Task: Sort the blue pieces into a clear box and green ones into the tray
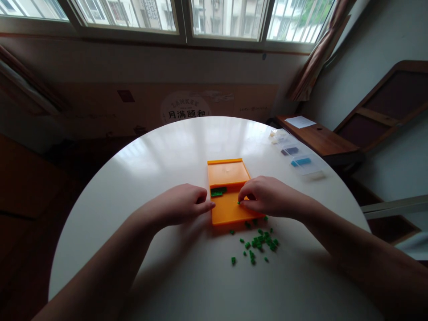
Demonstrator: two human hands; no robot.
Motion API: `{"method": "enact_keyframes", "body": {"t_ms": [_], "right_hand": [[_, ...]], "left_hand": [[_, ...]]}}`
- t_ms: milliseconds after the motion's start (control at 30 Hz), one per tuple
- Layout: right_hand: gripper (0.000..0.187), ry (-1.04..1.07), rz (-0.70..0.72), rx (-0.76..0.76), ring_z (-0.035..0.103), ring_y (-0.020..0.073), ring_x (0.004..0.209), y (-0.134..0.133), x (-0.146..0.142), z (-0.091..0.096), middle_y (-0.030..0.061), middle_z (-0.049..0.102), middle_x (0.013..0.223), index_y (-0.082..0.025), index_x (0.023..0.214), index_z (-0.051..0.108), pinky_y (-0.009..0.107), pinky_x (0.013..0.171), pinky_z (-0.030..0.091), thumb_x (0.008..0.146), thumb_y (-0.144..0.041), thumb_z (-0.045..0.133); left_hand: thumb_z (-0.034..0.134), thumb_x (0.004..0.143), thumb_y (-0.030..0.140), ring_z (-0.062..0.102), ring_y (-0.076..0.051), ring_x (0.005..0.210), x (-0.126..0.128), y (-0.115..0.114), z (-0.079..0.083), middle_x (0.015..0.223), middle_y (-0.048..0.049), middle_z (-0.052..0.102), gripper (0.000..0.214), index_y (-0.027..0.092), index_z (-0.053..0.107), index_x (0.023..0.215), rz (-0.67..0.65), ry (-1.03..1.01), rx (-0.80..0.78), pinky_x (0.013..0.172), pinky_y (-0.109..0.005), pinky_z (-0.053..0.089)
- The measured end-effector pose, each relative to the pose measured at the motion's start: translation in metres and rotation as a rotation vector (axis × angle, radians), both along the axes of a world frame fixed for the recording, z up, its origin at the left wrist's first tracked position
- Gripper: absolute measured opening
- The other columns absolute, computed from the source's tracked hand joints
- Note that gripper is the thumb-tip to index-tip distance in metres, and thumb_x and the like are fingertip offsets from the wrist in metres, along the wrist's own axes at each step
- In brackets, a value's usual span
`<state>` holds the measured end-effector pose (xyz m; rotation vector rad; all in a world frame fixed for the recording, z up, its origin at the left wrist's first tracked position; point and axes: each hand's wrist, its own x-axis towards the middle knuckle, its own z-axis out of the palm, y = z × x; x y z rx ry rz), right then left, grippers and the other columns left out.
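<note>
An orange plastic case [228, 216] lies opened flat on the white table, its raised lid half [227, 171] toward the window. Small green bricks [218, 192] stand in rows at the far left corner of its near half. Over the right part of that half, my right hand [264, 195] pinches one tiny green brick [238, 203] between thumb and forefinger. My left hand [185, 203] rests at the case's left edge with its thumb touching the rim and its other fingers curled; anything inside them is hidden. Loose green bricks [262, 240] are scattered in front of the case.
Clear plastic bags [306, 166] holding blue and dark pieces lie at the table's right far side. Beyond the round table's edge [214, 117] are a wooden stand [317, 136] with a paper on it and a large printed box [140, 102] below the window.
</note>
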<state>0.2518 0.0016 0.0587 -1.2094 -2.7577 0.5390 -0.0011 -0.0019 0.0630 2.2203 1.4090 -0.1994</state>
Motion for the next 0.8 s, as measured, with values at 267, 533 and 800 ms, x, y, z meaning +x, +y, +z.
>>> {"method": "enact_keyframes", "body": {"t_ms": [267,533,800], "right_hand": [[0.023,-0.049,-0.049,0.114,0.067,0.0193,0.086,-0.0023,-0.0010,-0.0006,0.0015,0.076,0.096,-0.027,0.096,0.077,0.029,0.072,0.045,0.086,-0.023,0.057],[0.017,0.010,-0.016,0.137,0.065,0.0146,0.083,-0.0051,0.0000,0.0021,-0.0014,0.074,0.095,-0.028,0.093,0.076,0.026,0.066,0.041,0.083,-0.022,0.065],[0.021,-0.037,-0.009,0.195,0.064,0.0138,0.080,-0.0024,-0.0028,-0.0042,-0.0020,0.073,0.092,-0.028,0.089,0.077,0.026,0.061,0.035,0.082,-0.017,0.060]], "left_hand": [[0.041,0.085,0.063,0.053,-0.017,0.059,0.0006,0.0012,-0.0011,0.071,-0.0033,0.065,0.048,0.022,0.059,0.069,-0.007,-0.005,0.009,0.050,-0.028,0.033],[0.041,0.084,0.065,0.053,-0.017,0.058,0.0011,0.0015,-0.0010,0.071,-0.0033,0.065,0.049,0.022,0.060,0.069,0.007,-0.016,0.002,0.051,-0.028,0.033],[0.041,0.085,0.064,0.054,-0.017,0.059,0.0026,0.0011,0.0006,0.071,-0.0034,0.065,0.049,0.022,0.059,0.069,0.000,-0.005,0.004,0.051,-0.028,0.033]]}}
